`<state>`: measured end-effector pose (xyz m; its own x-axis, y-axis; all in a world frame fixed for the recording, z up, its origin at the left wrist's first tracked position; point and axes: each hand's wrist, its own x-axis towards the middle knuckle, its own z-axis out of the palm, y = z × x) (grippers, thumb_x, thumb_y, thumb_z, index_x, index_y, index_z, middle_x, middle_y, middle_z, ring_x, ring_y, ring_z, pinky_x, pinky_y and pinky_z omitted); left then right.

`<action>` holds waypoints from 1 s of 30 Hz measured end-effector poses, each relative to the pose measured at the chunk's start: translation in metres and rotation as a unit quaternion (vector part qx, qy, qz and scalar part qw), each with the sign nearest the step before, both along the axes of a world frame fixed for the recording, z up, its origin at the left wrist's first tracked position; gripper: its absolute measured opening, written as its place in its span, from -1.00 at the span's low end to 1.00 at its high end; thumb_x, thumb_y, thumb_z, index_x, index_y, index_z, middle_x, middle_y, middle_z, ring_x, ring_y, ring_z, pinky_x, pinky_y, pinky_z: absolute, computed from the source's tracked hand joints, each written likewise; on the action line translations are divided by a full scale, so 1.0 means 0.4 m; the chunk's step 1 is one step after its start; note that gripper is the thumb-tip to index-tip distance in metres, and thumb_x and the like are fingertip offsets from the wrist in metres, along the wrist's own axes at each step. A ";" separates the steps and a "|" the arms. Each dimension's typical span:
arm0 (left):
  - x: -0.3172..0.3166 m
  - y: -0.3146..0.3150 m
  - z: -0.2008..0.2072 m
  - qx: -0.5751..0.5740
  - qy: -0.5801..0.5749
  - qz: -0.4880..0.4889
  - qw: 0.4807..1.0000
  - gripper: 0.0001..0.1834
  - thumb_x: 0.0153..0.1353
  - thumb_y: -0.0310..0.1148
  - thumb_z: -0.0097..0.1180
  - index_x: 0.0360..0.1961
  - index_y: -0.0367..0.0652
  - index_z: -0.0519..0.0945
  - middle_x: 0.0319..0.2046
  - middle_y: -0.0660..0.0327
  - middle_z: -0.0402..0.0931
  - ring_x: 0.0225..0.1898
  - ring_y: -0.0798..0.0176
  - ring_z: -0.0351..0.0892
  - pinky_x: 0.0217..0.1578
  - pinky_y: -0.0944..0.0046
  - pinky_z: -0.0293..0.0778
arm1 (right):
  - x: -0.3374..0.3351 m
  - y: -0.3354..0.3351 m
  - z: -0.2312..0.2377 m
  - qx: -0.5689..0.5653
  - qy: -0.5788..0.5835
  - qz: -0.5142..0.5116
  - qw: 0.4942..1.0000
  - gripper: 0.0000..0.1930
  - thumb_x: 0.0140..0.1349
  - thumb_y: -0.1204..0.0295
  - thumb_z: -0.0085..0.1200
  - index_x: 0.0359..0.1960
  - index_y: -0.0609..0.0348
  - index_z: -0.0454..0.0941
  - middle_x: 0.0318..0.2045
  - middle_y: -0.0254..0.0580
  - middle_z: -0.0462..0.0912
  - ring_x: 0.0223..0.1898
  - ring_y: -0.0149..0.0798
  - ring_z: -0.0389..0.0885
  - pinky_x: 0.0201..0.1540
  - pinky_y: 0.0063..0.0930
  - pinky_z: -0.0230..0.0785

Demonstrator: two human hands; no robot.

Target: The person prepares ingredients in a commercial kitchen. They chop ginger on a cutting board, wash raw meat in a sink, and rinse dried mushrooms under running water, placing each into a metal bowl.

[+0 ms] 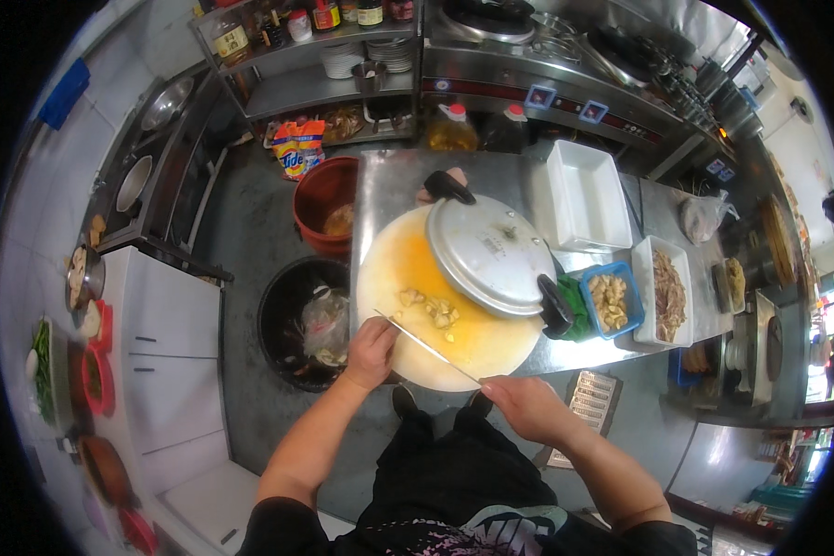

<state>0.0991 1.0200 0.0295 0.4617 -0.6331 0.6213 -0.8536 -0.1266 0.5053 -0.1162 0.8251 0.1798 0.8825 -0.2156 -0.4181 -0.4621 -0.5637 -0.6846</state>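
Note:
A thin-edged knife [428,348] slants over the near part of a round, yellow-stained chopping board [505,357]. My right hand [526,408] is closed round its near right end, past the board's rim. At the other end, my left hand [371,352] has its fingers curled against the blade. Just beyond the blade lie several pale yellow chunks that look like ginger [443,313]. A grey metal pressure cooker lid [493,255] with black handles covers the board's far right part. Behind its far handle sits a partly hidden pinkish lump [443,183].
Right of the board are a green bag [574,310], a blue basket [632,289] of similar chunks, a white tray [646,287] of meat strips and a deep white tray [550,199]. At left stand a brown tub [298,206] and a black bin [269,320]. Stoves [491,69] line the back.

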 end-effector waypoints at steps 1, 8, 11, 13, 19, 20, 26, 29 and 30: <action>0.001 -0.001 0.001 0.008 -0.003 0.004 1.000 -0.68 -0.12 -0.73 0.10 -0.25 -0.36 0.59 -0.26 -0.04 0.54 -0.20 -0.13 0.57 -0.18 0.07 0.55 | 0.017 0.011 -0.019 0.010 0.000 -0.005 1.000 -0.64 0.53 0.16 -0.17 -0.15 0.14 0.60 -0.29 0.21 0.65 -0.19 0.28 0.60 -0.10 0.05 0.45; 0.000 -0.002 0.002 0.008 -0.008 0.012 1.000 -0.70 -0.10 -0.73 0.12 -0.26 -0.34 0.60 -0.27 -0.03 0.55 -0.21 -0.12 0.58 -0.20 0.08 0.56 | 0.062 0.026 -0.091 0.044 0.011 -0.037 0.998 -0.63 0.53 0.16 -0.18 -0.11 0.13 0.62 -0.25 0.23 0.66 -0.17 0.29 0.60 -0.07 0.04 0.46; -0.005 0.000 -0.007 -0.012 -0.006 0.024 1.000 -0.70 -0.10 -0.72 0.13 -0.25 -0.34 0.60 -0.26 -0.03 0.55 -0.21 -0.12 0.58 -0.20 0.08 0.56 | 0.022 0.008 -0.026 0.008 0.014 -0.019 1.000 -0.63 0.52 0.15 -0.16 -0.06 0.10 0.64 -0.26 0.19 0.68 -0.18 0.29 0.62 -0.07 0.05 0.48; -0.006 0.002 -0.013 -0.013 -0.004 0.028 1.000 -0.69 -0.10 -0.71 0.14 -0.25 -0.33 0.60 -0.26 -0.03 0.56 -0.20 -0.13 0.58 -0.19 0.08 0.56 | 0.005 0.008 0.011 -0.020 0.006 -0.018 1.000 -0.64 0.52 0.15 -0.16 -0.07 0.10 0.63 -0.29 0.17 0.68 -0.20 0.29 0.63 -0.09 0.07 0.48; -0.005 0.011 -0.015 0.026 0.009 0.019 0.999 -0.66 -0.11 -0.70 0.15 -0.21 -0.32 0.61 -0.22 -0.02 0.57 -0.16 -0.13 0.60 -0.17 0.08 0.57 | 0.010 0.007 0.039 -0.032 -0.001 0.027 0.999 -0.67 0.52 0.16 -0.16 -0.09 0.09 0.60 -0.31 0.17 0.67 -0.23 0.29 0.62 -0.11 0.08 0.48; -0.005 0.012 -0.013 0.028 0.007 0.018 0.999 -0.66 -0.11 -0.70 0.15 -0.21 -0.31 0.62 -0.22 -0.02 0.57 -0.16 -0.13 0.60 -0.17 0.08 0.57 | 0.007 0.004 0.037 -0.034 -0.005 0.027 0.999 -0.67 0.52 0.16 -0.16 -0.10 0.10 0.60 -0.31 0.17 0.67 -0.22 0.29 0.62 -0.11 0.08 0.48; -0.004 0.002 -0.010 -0.008 -0.007 0.027 1.000 -0.68 -0.12 -0.71 0.13 -0.24 -0.32 0.61 -0.29 -0.01 0.56 -0.22 -0.12 0.59 -0.21 0.08 0.57 | 0.019 0.005 -0.029 -0.004 -0.027 -0.002 1.000 -0.64 0.52 0.15 -0.14 -0.13 0.13 0.63 -0.29 0.18 0.67 -0.20 0.28 0.62 -0.10 0.05 0.48; -0.004 -0.001 -0.011 -0.005 -0.008 0.029 1.000 -0.71 -0.11 -0.72 0.13 -0.27 -0.33 0.59 -0.29 -0.01 0.56 -0.24 -0.12 0.60 -0.22 0.09 0.57 | 0.078 0.034 -0.102 0.020 -0.022 -0.023 0.999 -0.62 0.52 0.15 -0.13 -0.12 0.17 0.64 -0.30 0.18 0.68 -0.21 0.24 0.63 -0.08 -0.02 0.48; -0.004 -0.001 -0.011 -0.002 -0.007 0.032 0.999 -0.72 -0.11 -0.72 0.14 -0.28 -0.33 0.59 -0.29 -0.01 0.57 -0.25 -0.12 0.60 -0.23 0.09 0.57 | 0.087 0.035 -0.112 0.027 -0.015 -0.020 0.999 -0.61 0.52 0.15 -0.12 -0.11 0.20 0.64 -0.31 0.18 0.68 -0.23 0.21 0.64 -0.07 -0.07 0.49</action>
<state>0.0977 1.0194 0.0251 0.4920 -0.5998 0.6310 -0.8512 -0.1792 0.4933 -0.0813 0.8393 0.1351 0.8860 -0.2284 -0.4035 -0.4620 -0.5082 -0.7268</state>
